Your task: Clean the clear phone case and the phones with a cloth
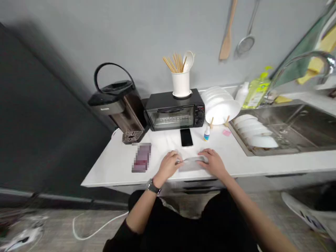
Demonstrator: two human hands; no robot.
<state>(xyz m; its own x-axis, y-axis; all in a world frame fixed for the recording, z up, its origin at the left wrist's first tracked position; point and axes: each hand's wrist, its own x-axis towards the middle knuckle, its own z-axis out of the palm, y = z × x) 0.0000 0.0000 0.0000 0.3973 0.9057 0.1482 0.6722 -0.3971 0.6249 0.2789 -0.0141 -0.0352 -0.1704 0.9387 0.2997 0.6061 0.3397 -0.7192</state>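
Observation:
A thin, see-through strip (193, 164) with a greyish upper edge stretches between my hands over the front of the white counter. Its exact kind is hard to make out. My left hand (169, 164), with a watch (153, 187) on the wrist, pinches the strip's left end. At the other end, the fingers of my right hand (214, 162) close on it. Just beyond the strip lies a black-screened phone (186, 137). A small white bottle with a blue label (207, 133) stands upright to the phone's right. Left of my hands is a blurred-out purple rectangular item (141, 159).
Behind the phone sits a toaster oven (173, 112), topped by a white holder (181, 84) of chopsticks. A hot-water dispenser (122, 108) stands left. Plates (223, 110) in a rack, soap bottles (256, 91) and a sink (301, 148) with stacked bowls (256, 131) are right.

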